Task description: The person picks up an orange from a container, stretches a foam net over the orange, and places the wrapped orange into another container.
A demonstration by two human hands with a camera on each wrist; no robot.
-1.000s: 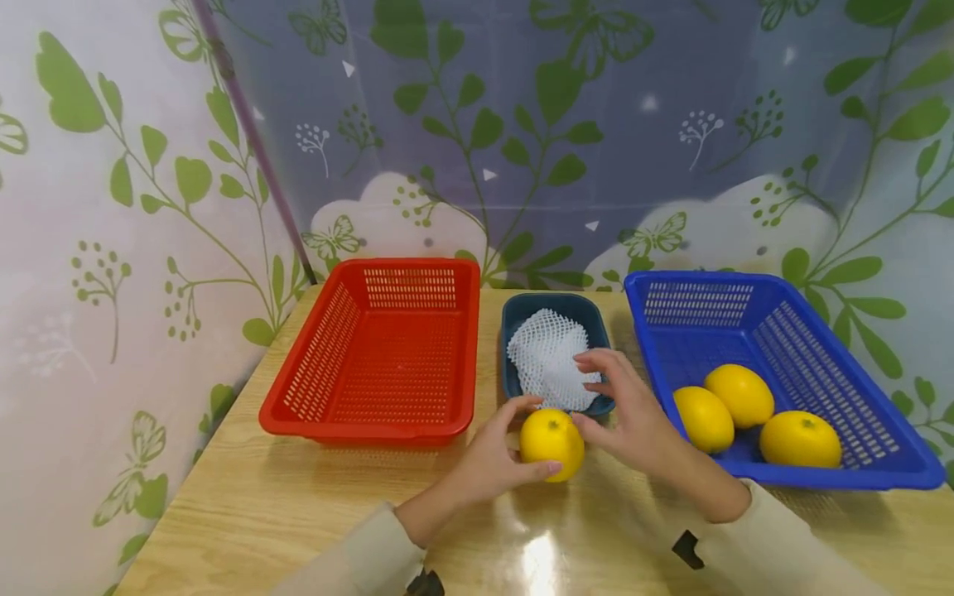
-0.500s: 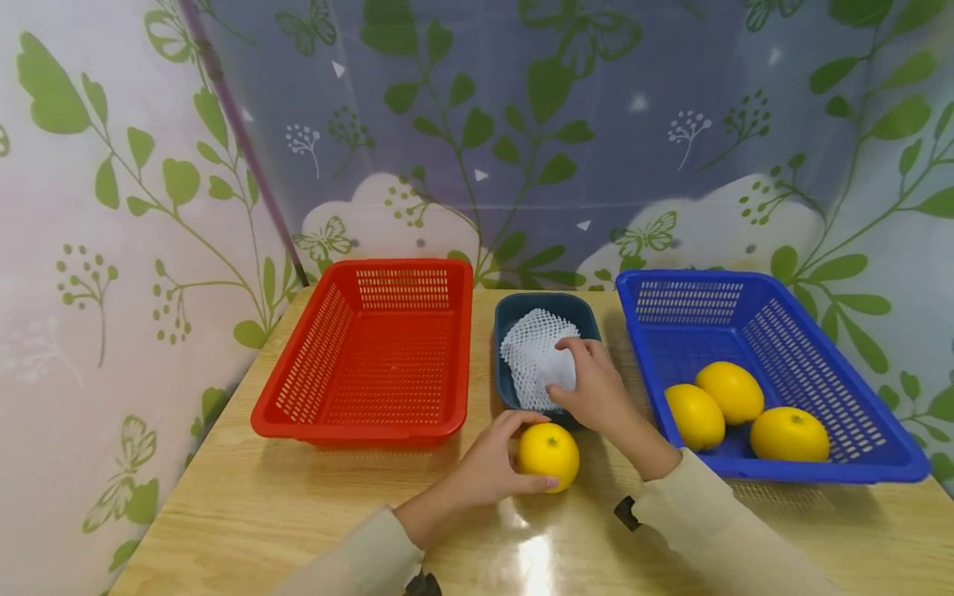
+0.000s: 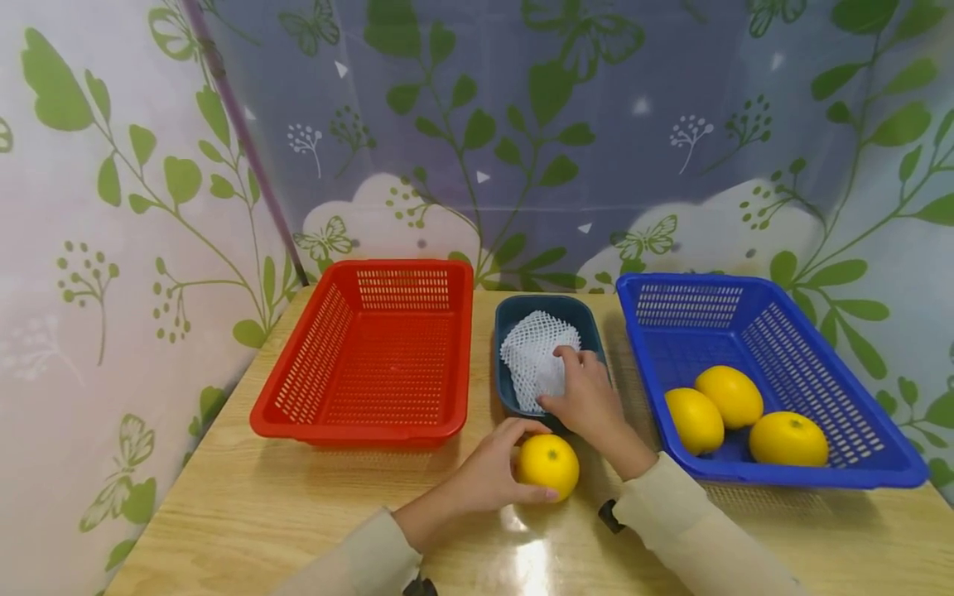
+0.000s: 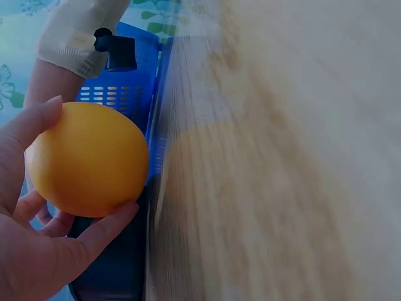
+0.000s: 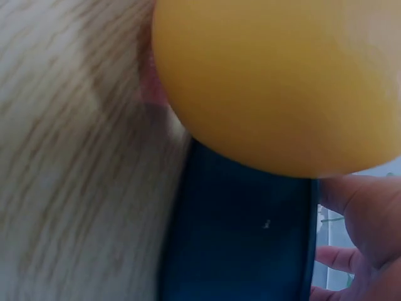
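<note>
My left hand (image 3: 488, 476) grips a round yellow citrus fruit (image 3: 550, 468) just in front of the small dark teal tub (image 3: 509, 397). In the left wrist view, thumb and fingers wrap around that fruit (image 4: 88, 160). My right hand (image 3: 592, 401) reaches into the tub, its thumb and bent fingers on the white foam net (image 3: 532, 356), part of which lies between them. The hand covers the net's right side. In the right wrist view the fruit (image 5: 276, 81) fills the top; my right hand (image 5: 376, 232) shows beyond the tub wall (image 5: 238, 232), fingertips hidden.
A red slotted basket (image 3: 358, 432) stands on the wooden table (image 3: 246, 513) to the left. On the right, a blue basket (image 3: 812, 475) holds three yellow fruits (image 3: 729, 397). A patterned curtain (image 3: 447, 99) hangs behind.
My right hand has left the fruit's side and moved left onto the foam net. The left hand has drawn the fruit slightly toward the near edge.
</note>
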